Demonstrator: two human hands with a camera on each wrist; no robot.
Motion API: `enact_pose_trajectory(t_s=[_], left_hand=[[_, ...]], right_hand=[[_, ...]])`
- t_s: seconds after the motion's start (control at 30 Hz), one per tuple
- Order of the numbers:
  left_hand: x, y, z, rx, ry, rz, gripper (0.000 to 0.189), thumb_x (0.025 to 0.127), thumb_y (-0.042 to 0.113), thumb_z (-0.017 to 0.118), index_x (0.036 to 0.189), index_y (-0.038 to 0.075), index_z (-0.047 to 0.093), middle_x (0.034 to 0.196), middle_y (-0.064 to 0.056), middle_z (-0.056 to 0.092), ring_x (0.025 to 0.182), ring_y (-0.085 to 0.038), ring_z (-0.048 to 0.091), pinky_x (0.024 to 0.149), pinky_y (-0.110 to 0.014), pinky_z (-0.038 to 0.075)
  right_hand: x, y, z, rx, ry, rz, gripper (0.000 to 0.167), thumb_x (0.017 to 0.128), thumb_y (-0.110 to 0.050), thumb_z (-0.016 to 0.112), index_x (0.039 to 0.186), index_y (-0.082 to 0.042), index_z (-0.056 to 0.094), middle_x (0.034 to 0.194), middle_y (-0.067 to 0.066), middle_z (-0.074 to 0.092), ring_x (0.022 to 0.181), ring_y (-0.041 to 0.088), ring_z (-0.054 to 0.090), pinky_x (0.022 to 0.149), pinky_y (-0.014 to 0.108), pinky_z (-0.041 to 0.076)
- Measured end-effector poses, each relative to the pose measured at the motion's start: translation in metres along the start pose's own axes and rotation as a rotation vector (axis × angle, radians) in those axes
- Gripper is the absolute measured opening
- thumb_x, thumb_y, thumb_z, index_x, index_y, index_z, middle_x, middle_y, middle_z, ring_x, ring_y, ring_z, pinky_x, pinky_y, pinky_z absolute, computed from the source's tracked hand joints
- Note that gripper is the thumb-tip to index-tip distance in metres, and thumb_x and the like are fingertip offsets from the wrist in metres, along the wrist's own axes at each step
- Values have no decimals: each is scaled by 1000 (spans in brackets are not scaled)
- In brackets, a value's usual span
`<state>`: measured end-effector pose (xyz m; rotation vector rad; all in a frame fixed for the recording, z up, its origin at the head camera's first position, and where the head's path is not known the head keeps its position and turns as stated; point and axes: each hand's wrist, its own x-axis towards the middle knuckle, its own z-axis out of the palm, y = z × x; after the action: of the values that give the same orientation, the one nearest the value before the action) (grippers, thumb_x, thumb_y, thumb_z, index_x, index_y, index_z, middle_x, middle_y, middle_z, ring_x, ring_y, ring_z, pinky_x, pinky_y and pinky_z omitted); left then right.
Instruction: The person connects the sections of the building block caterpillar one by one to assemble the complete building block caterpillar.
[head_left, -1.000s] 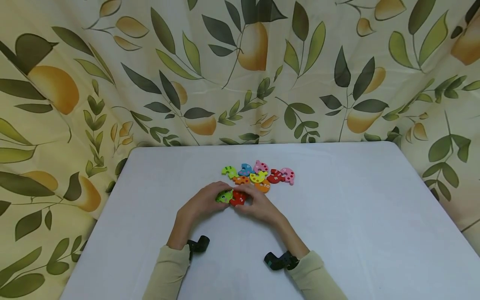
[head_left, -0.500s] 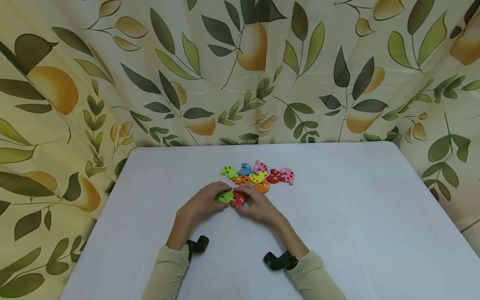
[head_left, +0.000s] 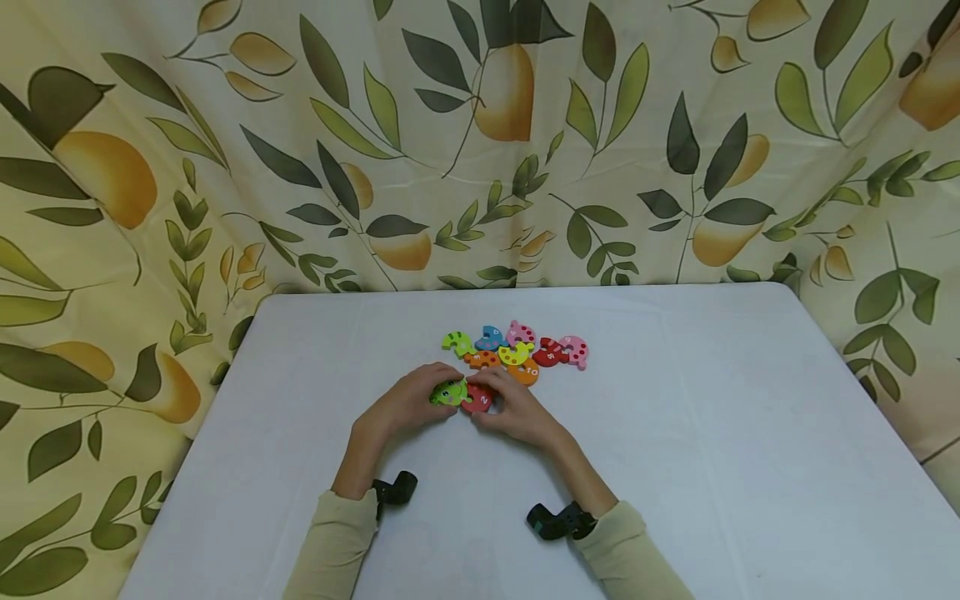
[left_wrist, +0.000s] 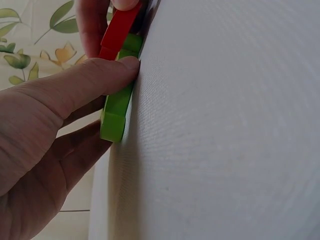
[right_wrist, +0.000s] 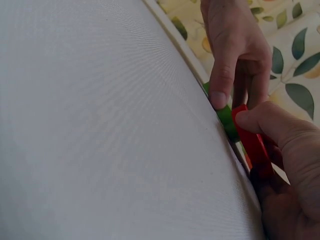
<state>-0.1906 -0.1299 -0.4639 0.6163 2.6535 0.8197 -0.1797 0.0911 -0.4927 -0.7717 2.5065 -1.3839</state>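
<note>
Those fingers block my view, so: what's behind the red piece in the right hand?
The right hand curls fingers behind the red piece; farther back lie an orange piece, another orange one and a yellow piece, among others. Whatever those fingers cover can't be seen.

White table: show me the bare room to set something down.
The white table is bare from the right hand to the right edge, from the left hand to the left edge, and between the wrist cameras. Crowded: mid-table, where the hands hold a green piece and a red piece, with colourful pieces bunched just beyond.
</note>
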Motion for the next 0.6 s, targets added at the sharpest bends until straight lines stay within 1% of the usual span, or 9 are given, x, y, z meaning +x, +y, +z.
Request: enact_pose_trajectory(t_s=[0.27,0.5,0.6], left_hand=[[-2,2,-2,-15,17,42,49,86,20,74,132,10,59,136,-5,57,132,-24,49,112,-42,40],[-2,3,-2,-12,10,20,51,86,22,74,133,13,58,138,-3,56,134,-23,47,113,-42,39],[-2,3,-1,-11,13,21,51,86,22,74,133,13,58,138,-3,56,134,-23,47,113,-42,39]], right_hand=[[0,0,1,-33,11,-22,52,83,-20,75,131,-12,58,130,7,54,121,22,49,105,45,46],[-1,1,1,-36,13,-21,52,83,-23,76,131,-13,58,126,6,55,117,20,49,100,41,49],[-1,1,1,-40,11,-17,52,83,-23,76,131,-13,58,125,5,55,116,20,49,98,38,49]])
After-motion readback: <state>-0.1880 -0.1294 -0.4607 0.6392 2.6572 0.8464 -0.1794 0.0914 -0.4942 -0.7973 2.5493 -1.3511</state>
